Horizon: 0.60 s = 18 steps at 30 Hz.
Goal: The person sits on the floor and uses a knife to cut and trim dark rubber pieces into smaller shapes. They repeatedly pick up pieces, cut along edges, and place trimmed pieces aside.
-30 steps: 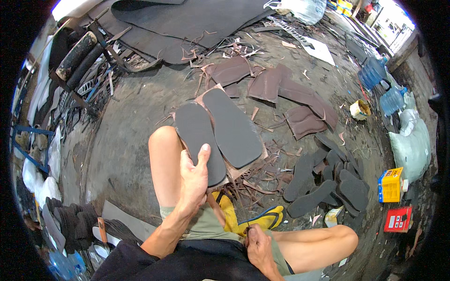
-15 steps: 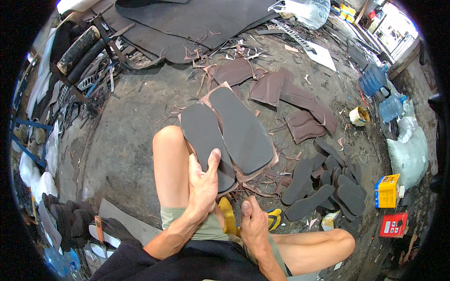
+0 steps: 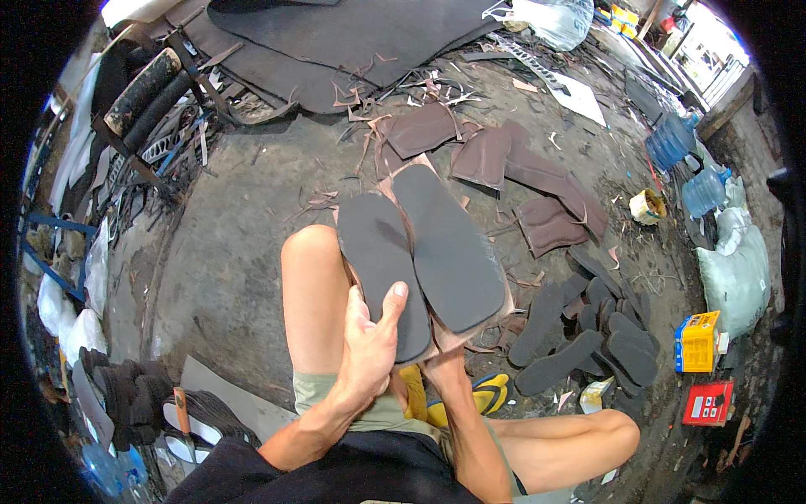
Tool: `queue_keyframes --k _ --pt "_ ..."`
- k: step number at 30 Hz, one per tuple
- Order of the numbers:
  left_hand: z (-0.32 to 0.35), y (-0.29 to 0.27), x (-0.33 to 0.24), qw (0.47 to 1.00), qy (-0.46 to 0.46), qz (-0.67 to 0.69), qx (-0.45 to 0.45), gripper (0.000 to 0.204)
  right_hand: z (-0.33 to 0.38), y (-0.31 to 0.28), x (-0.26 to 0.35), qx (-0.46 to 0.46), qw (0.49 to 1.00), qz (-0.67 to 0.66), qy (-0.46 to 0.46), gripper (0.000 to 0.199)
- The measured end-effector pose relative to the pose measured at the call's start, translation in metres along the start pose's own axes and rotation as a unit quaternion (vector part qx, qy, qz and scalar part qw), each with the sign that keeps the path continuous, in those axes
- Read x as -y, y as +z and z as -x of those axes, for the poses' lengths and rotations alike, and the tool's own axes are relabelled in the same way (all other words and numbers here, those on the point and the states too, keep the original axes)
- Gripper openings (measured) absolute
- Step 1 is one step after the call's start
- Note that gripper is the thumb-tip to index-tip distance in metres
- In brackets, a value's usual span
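Observation:
Two dark grey shoe soles (image 3: 382, 252) (image 3: 449, 252) lie side by side on a pinkish-brown leather piece (image 3: 506, 311), whose edges stick out around them. My left hand (image 3: 374, 336) grips the left sole and the leather near their lower end, with the thumb on top and the other fingers out of sight below. Under the lower edge, between the two soles, my right hand (image 3: 443, 363) reaches in from below. Its fingers are hidden there, so I cannot tell how they are closed.
Brown padded pieces (image 3: 550, 227) and thin offcuts lie beyond the soles. To the right are a pile of dark soles (image 3: 579, 336), a yellow box (image 3: 697, 343) and a red box (image 3: 708, 403). Orange-handled tool (image 3: 181, 410) and stacked soles sit at left; dark sheets (image 3: 336, 50) lie at the back.
My right hand has gone from a closed fist by my lap to beneath the soles' lower edge. The soles and my left hand have shifted slightly right and nearer.

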<state>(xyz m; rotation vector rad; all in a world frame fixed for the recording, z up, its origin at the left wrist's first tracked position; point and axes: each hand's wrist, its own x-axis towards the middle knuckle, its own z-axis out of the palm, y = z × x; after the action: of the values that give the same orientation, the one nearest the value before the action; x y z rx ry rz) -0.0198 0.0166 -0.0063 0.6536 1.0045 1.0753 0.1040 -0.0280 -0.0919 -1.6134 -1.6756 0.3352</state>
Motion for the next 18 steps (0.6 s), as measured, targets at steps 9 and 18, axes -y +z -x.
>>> queue_keyframes --k 9,18 --pt "0.036 -0.053 -0.029 0.974 -0.097 -0.160 0.125 0.053 -0.080 -0.015 -0.038 0.135 0.909 -0.223 0.325 0.063" --pt "0.024 -0.060 0.016 0.969 -0.175 -0.126 0.123 0.044 -0.005 -0.045 0.008 0.045 0.713 -0.608 0.347 0.028"
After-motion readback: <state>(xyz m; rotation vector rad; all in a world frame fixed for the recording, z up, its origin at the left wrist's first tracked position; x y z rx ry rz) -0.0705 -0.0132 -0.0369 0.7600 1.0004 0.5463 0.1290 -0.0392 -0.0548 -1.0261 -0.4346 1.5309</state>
